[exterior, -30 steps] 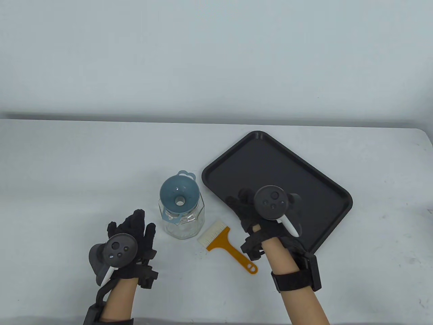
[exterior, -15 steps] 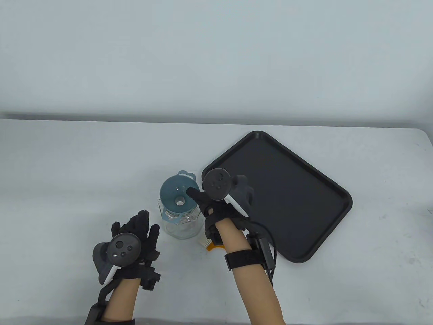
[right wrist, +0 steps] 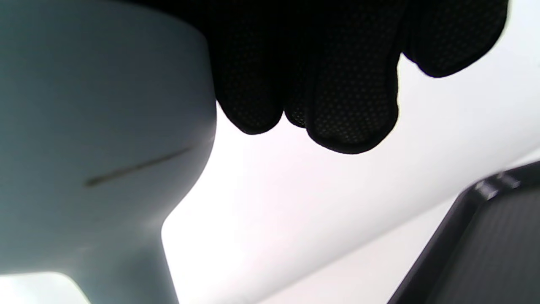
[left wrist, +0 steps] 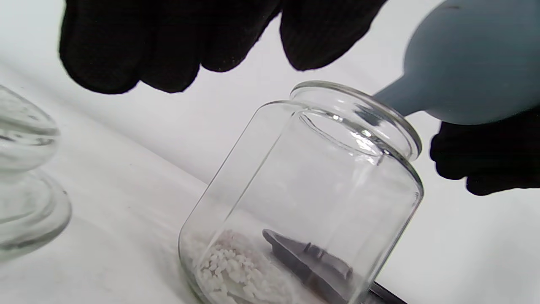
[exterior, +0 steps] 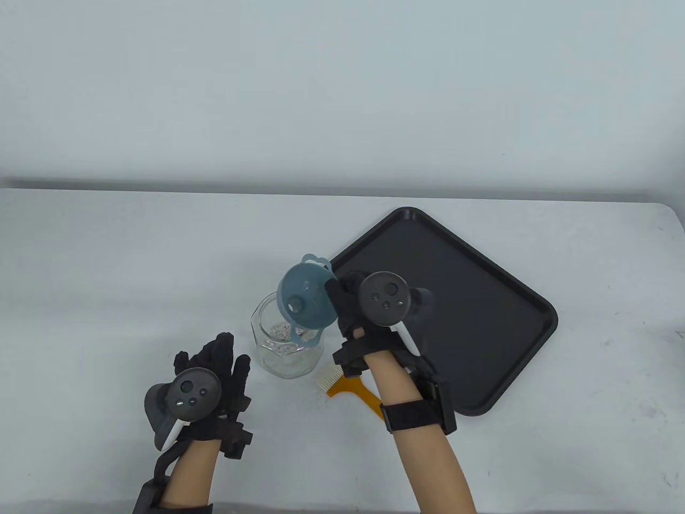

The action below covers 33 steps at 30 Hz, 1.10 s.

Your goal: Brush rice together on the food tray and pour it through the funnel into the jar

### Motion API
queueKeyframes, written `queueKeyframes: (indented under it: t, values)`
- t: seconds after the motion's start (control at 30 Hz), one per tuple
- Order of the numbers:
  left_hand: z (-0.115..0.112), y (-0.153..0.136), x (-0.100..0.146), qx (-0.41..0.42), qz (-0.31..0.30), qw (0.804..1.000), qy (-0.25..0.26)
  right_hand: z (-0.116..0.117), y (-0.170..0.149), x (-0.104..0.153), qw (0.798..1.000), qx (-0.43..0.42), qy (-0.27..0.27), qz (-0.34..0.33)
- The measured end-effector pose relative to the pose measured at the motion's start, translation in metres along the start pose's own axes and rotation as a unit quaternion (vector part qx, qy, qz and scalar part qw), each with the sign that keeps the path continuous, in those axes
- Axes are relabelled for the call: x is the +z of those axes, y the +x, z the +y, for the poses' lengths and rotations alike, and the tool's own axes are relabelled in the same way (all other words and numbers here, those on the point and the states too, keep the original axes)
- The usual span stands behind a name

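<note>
The funnel (exterior: 306, 300) no longer sits in the mouth of the jar (exterior: 286, 342): half a second ago it stood seated there, and now the right hand (exterior: 364, 316) holds it by the rim, lifted and tilted, its spout just above the jar's edge. A second ago this hand lay over the tray (exterior: 481, 321). The left hand (exterior: 214, 369) has barely moved; it rests beside the jar, fingers relaxed and holding nothing.

Judgement: the pour appears complete. Rice (left wrist: 230, 270) lies in the jar's bottom, the tray looks bare, and the brush (exterior: 348, 388) lies on the table between jar and tray. Removing the funnel reads as clearing up.

Limits: the right forearm covers much of the brush handle. The right wrist view shows only fingertips (right wrist: 341, 105) against the funnel wall; the thumb's position cannot be seen. A glass object at the left wrist view's edge is cut off and unidentified.
</note>
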<state>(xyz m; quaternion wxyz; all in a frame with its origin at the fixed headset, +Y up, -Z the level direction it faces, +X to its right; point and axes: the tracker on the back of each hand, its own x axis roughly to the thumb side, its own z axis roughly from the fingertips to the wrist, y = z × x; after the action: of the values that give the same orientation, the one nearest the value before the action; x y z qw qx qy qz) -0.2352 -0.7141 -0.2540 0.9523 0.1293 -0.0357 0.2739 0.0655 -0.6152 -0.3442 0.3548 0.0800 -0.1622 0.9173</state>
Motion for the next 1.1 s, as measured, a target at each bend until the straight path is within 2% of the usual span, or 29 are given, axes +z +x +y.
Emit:
queueKeyframes:
  t: [0.13,0.23,0.3,0.43,0.53,0.6,0.7,0.73,1.1]
  values:
    - [0.001,-0.001,0.000,0.000,0.000,1.000,0.004,-0.044,-0.042,0.015,0.999,0.028,-0.036,0.013]
    - [0.001,-0.001,0.001,-0.003,0.001,1.000,0.005,-0.065,-0.078,0.029,0.993,0.104,-0.057,0.026]
    - [0.001,-0.001,0.001,-0.005,0.002,1.000,0.005,-0.077,-0.108,0.041,0.978,0.195,-0.065,0.035]
    - [0.001,-0.002,0.001,-0.012,0.004,1.000,0.008,-0.086,-0.153,0.056,0.947,0.313,-0.053,0.058]
    - [0.000,-0.001,0.001,-0.019,0.002,1.000,0.006,-0.089,-0.174,0.065,0.926,0.369,-0.048,0.068]
    - [-0.001,-0.001,0.001,-0.022,0.002,1.000,0.004,-0.087,-0.179,0.069,0.913,0.401,-0.043,0.058]
    - [-0.001,0.000,0.001,-0.026,0.002,1.000,0.003,-0.075,-0.180,0.075,0.874,0.485,-0.032,0.019]
    - [-0.001,0.000,0.002,-0.029,0.003,1.000,0.003,-0.072,-0.180,0.075,0.869,0.494,-0.026,0.014]
    - [0.000,-0.002,0.002,-0.029,0.007,1.000,0.005,-0.057,-0.171,0.081,0.905,0.425,0.005,-0.007]
